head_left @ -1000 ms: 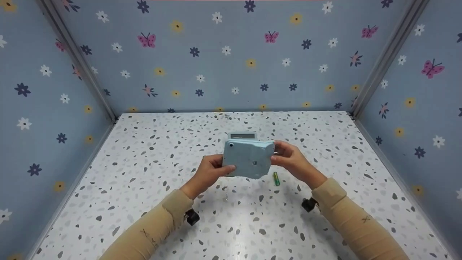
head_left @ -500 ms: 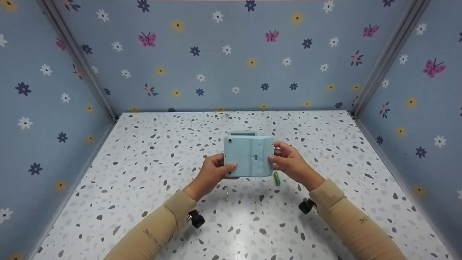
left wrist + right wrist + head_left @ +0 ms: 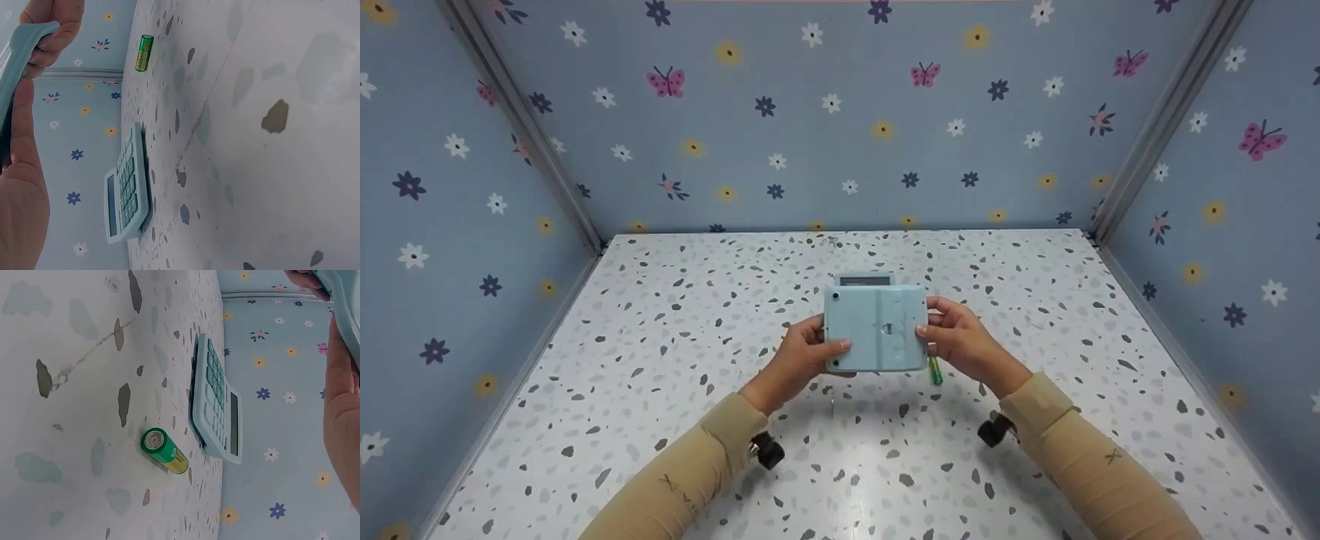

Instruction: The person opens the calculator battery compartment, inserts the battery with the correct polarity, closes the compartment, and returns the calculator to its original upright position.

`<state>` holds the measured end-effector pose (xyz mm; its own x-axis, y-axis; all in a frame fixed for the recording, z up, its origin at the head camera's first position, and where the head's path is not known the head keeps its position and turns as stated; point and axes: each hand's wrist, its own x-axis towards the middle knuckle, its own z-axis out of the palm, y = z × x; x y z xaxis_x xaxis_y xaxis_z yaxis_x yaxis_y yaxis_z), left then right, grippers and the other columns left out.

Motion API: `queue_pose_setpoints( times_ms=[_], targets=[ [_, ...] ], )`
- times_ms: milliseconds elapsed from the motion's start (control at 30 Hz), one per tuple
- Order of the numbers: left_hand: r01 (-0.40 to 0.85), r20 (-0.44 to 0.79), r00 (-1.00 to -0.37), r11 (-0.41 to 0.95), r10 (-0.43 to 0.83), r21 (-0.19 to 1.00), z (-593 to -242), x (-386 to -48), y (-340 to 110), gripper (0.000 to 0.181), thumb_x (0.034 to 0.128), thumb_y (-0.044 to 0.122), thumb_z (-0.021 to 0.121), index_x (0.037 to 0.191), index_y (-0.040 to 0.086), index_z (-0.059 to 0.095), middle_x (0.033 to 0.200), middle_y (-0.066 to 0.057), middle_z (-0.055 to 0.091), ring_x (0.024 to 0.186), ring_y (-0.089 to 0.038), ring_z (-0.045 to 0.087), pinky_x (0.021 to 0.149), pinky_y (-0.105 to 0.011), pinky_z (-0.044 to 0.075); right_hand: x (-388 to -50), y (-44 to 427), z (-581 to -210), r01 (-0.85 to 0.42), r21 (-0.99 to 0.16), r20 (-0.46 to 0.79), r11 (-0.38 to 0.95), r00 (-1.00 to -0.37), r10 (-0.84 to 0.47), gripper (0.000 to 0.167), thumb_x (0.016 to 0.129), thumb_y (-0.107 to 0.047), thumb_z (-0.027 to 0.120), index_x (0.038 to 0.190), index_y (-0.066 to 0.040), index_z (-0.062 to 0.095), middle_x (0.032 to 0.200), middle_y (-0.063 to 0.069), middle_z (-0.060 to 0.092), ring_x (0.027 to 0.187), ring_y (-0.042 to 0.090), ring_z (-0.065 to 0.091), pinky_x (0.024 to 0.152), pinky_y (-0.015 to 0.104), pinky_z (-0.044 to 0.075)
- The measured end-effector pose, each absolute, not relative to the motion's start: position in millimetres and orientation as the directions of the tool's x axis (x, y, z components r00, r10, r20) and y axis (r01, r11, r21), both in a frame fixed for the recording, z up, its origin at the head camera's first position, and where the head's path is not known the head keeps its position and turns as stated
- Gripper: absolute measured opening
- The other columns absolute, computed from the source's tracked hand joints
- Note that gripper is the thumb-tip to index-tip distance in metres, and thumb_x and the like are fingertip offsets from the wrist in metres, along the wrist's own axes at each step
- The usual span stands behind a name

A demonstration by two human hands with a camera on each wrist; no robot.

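Observation:
A light blue, flat device (image 3: 859, 330) is held up above the table, its back with a small slot facing the head camera. My left hand (image 3: 797, 360) grips its left edge, thumb on the back. Its right edge is pinched by my right hand (image 3: 971, 345), thumb near the edge. Behind it on the table lies a light blue calculator (image 3: 865, 280), mostly hidden in the head view; its keys and display show in the left wrist view (image 3: 128, 188). A green and yellow battery (image 3: 935, 371) lies below my right fingers, also seen upright-ended in the right wrist view as a battery (image 3: 165, 451).
The white speckled table (image 3: 697, 315) is enclosed by light blue walls (image 3: 840, 112) with flower and butterfly patterns at the back and on both sides. Grey metal strips (image 3: 525, 124) run along the corners. A black wrist-worn device (image 3: 769, 452) hangs at the left sleeve.
The held device has turned from a tilted pose to one with its back squarely facing the head camera. Both hands have kept their hold and shifted only slightly; the calculator and battery have stayed put.

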<state>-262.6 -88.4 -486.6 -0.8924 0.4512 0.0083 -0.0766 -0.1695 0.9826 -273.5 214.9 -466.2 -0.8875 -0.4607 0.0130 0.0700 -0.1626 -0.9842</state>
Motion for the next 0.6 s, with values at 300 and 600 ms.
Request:
queue_pose_setpoints(
  times_ms=[300, 600],
  targets=[
    [-0.101, -0.008, -0.893, -0.183, 0.450, 0.978, -487, -270, -90, 0.065, 0.1044, 0.012, 0.070, 0.163, 0.005, 0.042, 0.153, -0.023, 0.062, 0.133, -0.032, 0.069, 0.108, -0.050, 0.061, -274, 211, -472, 0.104, -0.981, -0.017, -0.166, -0.890, -0.456, 0.030, 0.106, 0.003, 0.062, 0.133, -0.009, 0.059, 0.122, 0.004, 0.079, 0.110, 0.020, 0.078, 0.092, 0.041, 0.068],
    [-0.093, 0.017, -0.884, -0.211, 0.466, 0.973, -488, -272, -90, 0.070, 0.1047, 0.008, 0.068, 0.167, 0.008, 0.035, 0.154, -0.023, 0.061, 0.129, -0.029, 0.070, 0.105, -0.048, 0.063, -275, 211, -477, 0.114, -0.976, -0.015, -0.186, -0.885, -0.464, 0.028, 0.107, 0.003, 0.061, 0.132, -0.008, 0.060, 0.119, 0.004, 0.080, 0.105, 0.018, 0.078, 0.088, 0.038, 0.068]
  ],
)
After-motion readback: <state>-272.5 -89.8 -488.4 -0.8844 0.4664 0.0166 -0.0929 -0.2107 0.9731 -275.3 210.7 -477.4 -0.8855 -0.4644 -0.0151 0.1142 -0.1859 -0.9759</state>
